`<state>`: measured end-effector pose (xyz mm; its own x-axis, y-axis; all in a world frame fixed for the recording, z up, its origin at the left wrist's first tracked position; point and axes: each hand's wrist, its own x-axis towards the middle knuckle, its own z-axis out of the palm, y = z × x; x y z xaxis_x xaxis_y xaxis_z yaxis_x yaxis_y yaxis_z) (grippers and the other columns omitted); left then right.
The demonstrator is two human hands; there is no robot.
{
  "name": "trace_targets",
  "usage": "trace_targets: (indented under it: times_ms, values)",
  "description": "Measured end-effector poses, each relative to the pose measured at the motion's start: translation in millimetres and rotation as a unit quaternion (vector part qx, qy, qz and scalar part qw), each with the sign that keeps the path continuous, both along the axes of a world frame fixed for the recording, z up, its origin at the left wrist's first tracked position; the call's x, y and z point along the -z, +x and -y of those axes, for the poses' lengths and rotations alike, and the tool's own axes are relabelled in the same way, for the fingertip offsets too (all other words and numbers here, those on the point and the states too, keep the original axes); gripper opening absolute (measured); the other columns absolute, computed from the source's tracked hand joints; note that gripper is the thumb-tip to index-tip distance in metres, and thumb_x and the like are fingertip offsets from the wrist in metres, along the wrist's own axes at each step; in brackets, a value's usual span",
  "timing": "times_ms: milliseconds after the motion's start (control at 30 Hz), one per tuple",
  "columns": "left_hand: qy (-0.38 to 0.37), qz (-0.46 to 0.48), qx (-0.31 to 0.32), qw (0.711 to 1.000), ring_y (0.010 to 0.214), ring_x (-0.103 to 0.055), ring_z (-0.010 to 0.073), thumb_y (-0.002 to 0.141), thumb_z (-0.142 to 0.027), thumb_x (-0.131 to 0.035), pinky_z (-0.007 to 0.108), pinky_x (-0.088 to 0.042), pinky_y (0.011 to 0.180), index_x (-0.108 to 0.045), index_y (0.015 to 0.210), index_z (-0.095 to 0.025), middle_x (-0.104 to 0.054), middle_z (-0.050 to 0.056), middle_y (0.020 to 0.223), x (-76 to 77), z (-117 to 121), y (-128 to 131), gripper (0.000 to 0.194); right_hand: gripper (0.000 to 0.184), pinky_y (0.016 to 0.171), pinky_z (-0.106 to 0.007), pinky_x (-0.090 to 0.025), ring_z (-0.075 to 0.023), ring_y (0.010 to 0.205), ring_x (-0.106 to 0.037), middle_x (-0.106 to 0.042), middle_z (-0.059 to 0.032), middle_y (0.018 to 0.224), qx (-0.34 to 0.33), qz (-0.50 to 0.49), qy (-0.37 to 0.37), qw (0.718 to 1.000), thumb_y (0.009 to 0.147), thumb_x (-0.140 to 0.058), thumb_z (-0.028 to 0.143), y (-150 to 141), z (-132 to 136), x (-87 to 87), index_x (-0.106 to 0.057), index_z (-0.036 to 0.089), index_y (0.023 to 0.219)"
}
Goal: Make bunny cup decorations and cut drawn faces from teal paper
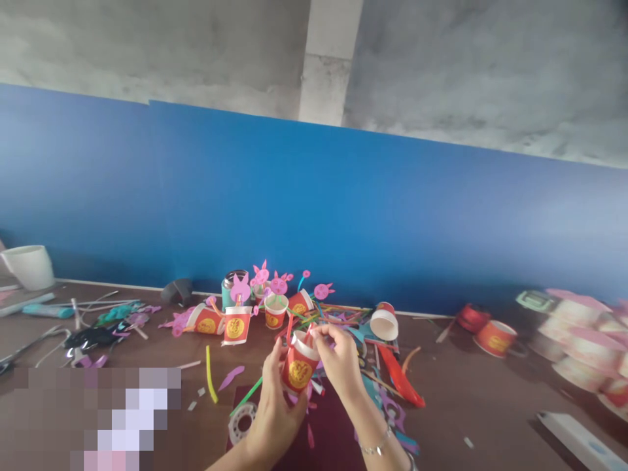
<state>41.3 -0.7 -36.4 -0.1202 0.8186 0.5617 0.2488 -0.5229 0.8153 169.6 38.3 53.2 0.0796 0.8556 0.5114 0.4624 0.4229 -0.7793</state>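
My left hand (273,405) is wrapped round a small red paper cup (299,366) with a gold emblem, held tilted above the brown table (466,392). At the cup's rim, my right hand (338,356) has its fingers pinched together; what they pinch is too small to make out. Just behind the hands stand several red cups (236,325) with pink paper animal faces (279,284) on sticks. A tape roll (241,422) lies by my left wrist on a dark red sheet (333,438).
Coloured sticks and paper scraps litter the table's middle. A yellow strip (210,374) lies to the left, red scissors (400,379) to the right. An overturned cup (384,324) and more cups (495,338) sit at right, and a white tub (29,266) at far left. A blue wall rises behind.
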Motion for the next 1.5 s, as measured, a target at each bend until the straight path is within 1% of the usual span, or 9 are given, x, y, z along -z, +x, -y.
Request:
trace_targets:
  times_ms: [133,233,300,367,500,633,900,1300,1500]
  values:
    - [-0.041,0.023,0.042,0.998,0.108,-0.058,0.0275,0.078,-0.026,-0.063,0.034,-0.054,0.078,-0.015,0.145,-0.024,-0.046,0.017,0.130,-4.6,3.9,-0.8,0.082,0.018,0.069,-0.028,-0.047,-0.0212,0.074,-0.064,-0.070,-0.0065,0.075,0.010,0.019,0.027,0.999,0.082,-0.053,0.028,0.7,2.1,-2.4,-0.063,0.018,0.072]
    - [-0.104,0.100,0.094,0.985,0.109,-0.058,0.0260,0.078,-0.032,-0.064,0.033,-0.054,0.078,-0.016,0.143,-0.026,-0.048,0.015,0.130,-25.7,2.3,-3.5,0.082,0.015,0.071,-0.027,-0.047,-0.0204,0.077,-0.065,-0.070,-0.0057,0.077,-0.013,0.013,0.030,0.999,0.082,-0.053,0.026,3.7,1.7,-3.5,-0.062,0.018,0.072]
    - [-0.120,0.172,0.114,0.971,0.112,-0.056,0.0254,0.076,-0.038,-0.064,0.033,-0.050,0.087,-0.033,0.136,-0.024,-0.053,0.012,0.127,-46.2,-3.9,-6.0,0.068,0.015,0.070,-0.026,-0.047,-0.0193,0.074,-0.064,-0.069,-0.0046,0.075,-0.043,0.015,0.015,0.999,0.082,-0.053,0.025,5.5,1.4,-4.4,-0.061,0.018,0.072]
    - [-0.177,0.213,0.128,0.952,0.101,-0.062,0.0249,0.073,-0.042,-0.066,0.032,-0.052,0.080,-0.052,0.116,-0.019,-0.063,0.010,0.112,-66.5,-13.1,-7.9,0.050,0.015,0.068,-0.026,-0.047,-0.0185,0.071,-0.063,-0.068,-0.0039,0.073,-0.067,0.023,0.002,0.998,0.082,-0.053,0.024,6.4,1.6,-5.6,-0.061,0.018,0.071]
    - [-0.242,0.174,0.133,0.945,0.067,-0.063,0.0169,0.066,-0.032,-0.069,0.024,-0.048,0.059,-0.064,0.084,-0.014,-0.068,0.004,0.074,-88.4,-30.6,-7.6,0.026,0.014,0.070,-0.027,-0.047,-0.0186,0.074,-0.063,-0.068,-0.0046,0.075,-0.074,0.053,0.021,0.996,0.082,-0.052,0.020,5.6,4.2,-8.3,-0.061,0.018,0.072]
    - [-0.225,0.144,0.096,0.959,0.058,-0.056,0.0132,0.062,-0.025,-0.067,0.022,-0.043,0.054,-0.065,0.069,-0.012,-0.064,0.003,0.064,-85.6,-37.9,-4.2,0.015,0.013,0.072,-0.028,-0.046,-0.0192,0.077,-0.062,-0.066,-0.0053,0.076,-0.058,0.105,0.050,0.992,0.080,-0.051,0.015,4.2,7.0,-9.3,-0.061,0.018,0.072]
    - [-0.223,0.137,0.085,0.961,0.054,-0.051,0.0116,0.061,-0.025,-0.066,0.021,-0.039,0.051,-0.064,0.065,-0.013,-0.060,0.000,0.058,-79.4,-38.5,-1.9,0.013,0.015,0.073,-0.030,-0.047,-0.0198,0.080,-0.062,-0.068,-0.0052,0.080,-0.031,0.152,0.089,0.984,0.080,-0.050,0.010,0.4,6.5,-3.9,-0.059,0.019,0.072]
    - [-0.187,0.159,0.048,0.968,0.054,-0.050,0.0117,0.064,-0.029,-0.065,0.020,-0.039,0.052,-0.064,0.069,-0.013,-0.057,-0.001,0.058,-74.9,-34.1,6.2,0.016,0.020,0.070,-0.031,-0.047,-0.0204,0.072,-0.066,-0.072,-0.0059,0.076,0.088,0.189,0.205,0.956,0.082,-0.050,0.009,-14.2,14.2,3.6,-0.067,0.017,0.076]
    - [-0.168,0.136,0.050,0.975,0.054,-0.048,0.0109,0.068,-0.029,-0.064,0.020,-0.037,0.052,-0.063,0.071,-0.014,-0.053,-0.003,0.056,-74.5,-34.5,4.5,0.016,0.019,0.075,-0.034,-0.044,-0.0212,0.072,-0.068,-0.075,-0.0055,0.078,0.114,0.203,0.169,0.958,0.084,-0.053,0.014,-11.4,16.0,0.9,-0.071,0.019,0.078]
